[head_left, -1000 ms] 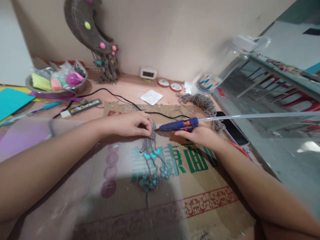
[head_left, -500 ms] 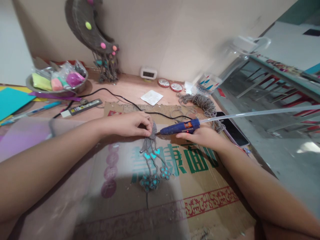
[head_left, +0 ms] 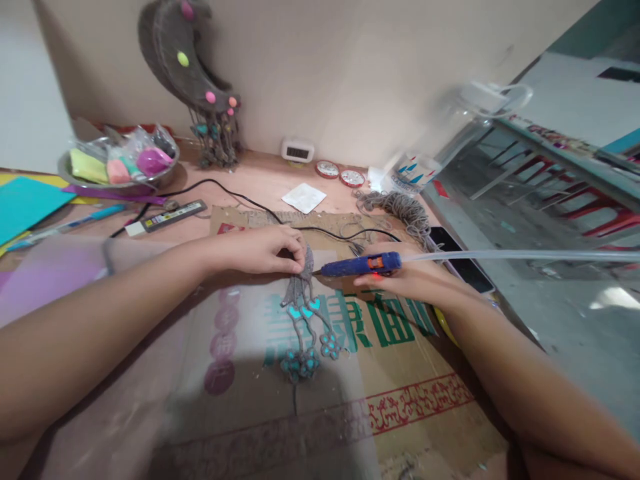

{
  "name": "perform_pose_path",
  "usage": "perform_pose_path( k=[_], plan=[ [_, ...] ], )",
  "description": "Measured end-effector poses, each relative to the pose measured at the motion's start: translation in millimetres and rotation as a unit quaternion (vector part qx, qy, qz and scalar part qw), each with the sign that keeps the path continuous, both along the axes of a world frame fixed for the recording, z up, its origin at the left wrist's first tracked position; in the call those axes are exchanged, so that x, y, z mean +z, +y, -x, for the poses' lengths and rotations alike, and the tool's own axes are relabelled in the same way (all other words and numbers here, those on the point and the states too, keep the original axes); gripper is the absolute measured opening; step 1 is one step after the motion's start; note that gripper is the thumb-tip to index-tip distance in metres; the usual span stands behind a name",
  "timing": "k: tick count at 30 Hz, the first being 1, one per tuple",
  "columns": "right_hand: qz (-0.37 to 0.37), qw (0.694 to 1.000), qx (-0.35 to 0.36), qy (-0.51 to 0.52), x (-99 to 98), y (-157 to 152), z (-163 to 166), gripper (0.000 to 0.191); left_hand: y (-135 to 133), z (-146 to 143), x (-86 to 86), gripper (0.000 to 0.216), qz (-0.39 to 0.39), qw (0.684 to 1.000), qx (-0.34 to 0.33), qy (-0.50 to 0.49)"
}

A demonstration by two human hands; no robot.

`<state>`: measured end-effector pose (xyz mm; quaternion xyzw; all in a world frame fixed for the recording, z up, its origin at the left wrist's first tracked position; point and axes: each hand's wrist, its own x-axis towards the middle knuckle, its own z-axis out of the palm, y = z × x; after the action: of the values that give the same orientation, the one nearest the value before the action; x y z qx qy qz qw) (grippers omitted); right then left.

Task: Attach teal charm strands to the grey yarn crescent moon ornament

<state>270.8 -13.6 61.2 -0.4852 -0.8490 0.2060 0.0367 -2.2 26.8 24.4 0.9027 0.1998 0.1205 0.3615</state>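
Note:
My left hand [head_left: 273, 250] pinches the upper part of a grey cord pendant [head_left: 309, 260] lying on the cardboard. Turquoise hearts [head_left: 303, 311] and cord flowers with turquoise petals [head_left: 300, 364] hang from its strands. Wrapped round a blue hot glue gun [head_left: 360, 264] is my right hand [head_left: 407, 275]; the gun's nozzle points left, at or very near the pendant's right edge. Whether the tip touches is too small to tell. A long clear glue stick [head_left: 520, 255] juts from the gun's back, and a red light glows beneath its body.
Cardboard [head_left: 425, 427] covers the tabletop, partly under a translucent sheet. Behind are a grey cord bundle [head_left: 403, 210], a clear bottle [head_left: 440, 143], a small digital clock [head_left: 297, 151] and a metal bowl of bagged clay [head_left: 120, 177]. A grey crescent moon [head_left: 170, 67] hangs back left. A phone [head_left: 463, 260] lies right.
My right hand has tilted the glue gun, so its rear sits lower and the glue stick lies nearly level. The nozzle stays beside the pendant. My left hand keeps its pinch.

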Motion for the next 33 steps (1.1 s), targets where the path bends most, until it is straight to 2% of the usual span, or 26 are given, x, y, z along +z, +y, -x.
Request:
perform_pose_path(
  k=[3, 6, 10, 13, 18, 20, 25, 28, 30, 31, 33],
  plan=[
    [0.008, 0.999, -0.048, 0.022, -0.1, 1, -2, 0.033, 1, 0, -1.0, 0.015, 0.011, 1.0, -0.002, -0.013],
    [0.022, 0.988, -0.106, 0.113, -3.9, 6, -6, 0.034, 3, 1, -1.9, 0.015, 0.02, 1.0, -0.002, -0.021],
    [0.016, 0.949, -0.139, 0.284, -5.9, 20, -6, 0.044, 4, 1, -1.8, 0.015, 0.034, 0.999, 0.0, -0.018],
    [-0.008, 0.928, -0.157, 0.338, -2.1, 38, 0, 0.041, 3, 1, -1.0, 0.015, 0.026, 1.0, 0.0, -0.01],
    [-0.072, 0.952, -0.175, 0.242, -5.8, 91, 14, 0.037, 0, 0, -2.9, 0.017, 0.002, 0.999, 0.033, -0.005],
    [-0.107, 0.962, -0.18, 0.177, -15.8, 114, 22, 0.035, -1, -2, -4.8, 0.017, -0.013, 0.998, 0.055, 0.002],
    [-0.107, 0.961, -0.225, 0.121, -41.7, 148, 39, 0.031, -2, -5, -8.9, 0.017, -0.047, 0.997, 0.064, -0.008],
    [-0.105, 0.964, -0.219, 0.103, -45.1, 143, 38, 0.036, -4, -7, -8.3, 0.017, -0.065, 0.994, 0.084, -0.001],
    [-0.122, 0.967, -0.202, 0.097, -42.8, 128, 31, 0.041, -5, -8, -6.8, 0.017, -0.078, 0.992, 0.097, 0.005],
    [-0.144, 0.967, -0.189, 0.094, -40.7, 117, 27, 0.044, -6, -9, -5.9, 0.017, -0.085, 0.991, 0.101, 0.01],
    [-0.249, 0.957, -0.133, 0.074, -35.3, 88, 21, 0.048, -8, -10, -4.2, 0.018, -0.099, 0.989, 0.105, 0.023]
  ],
)
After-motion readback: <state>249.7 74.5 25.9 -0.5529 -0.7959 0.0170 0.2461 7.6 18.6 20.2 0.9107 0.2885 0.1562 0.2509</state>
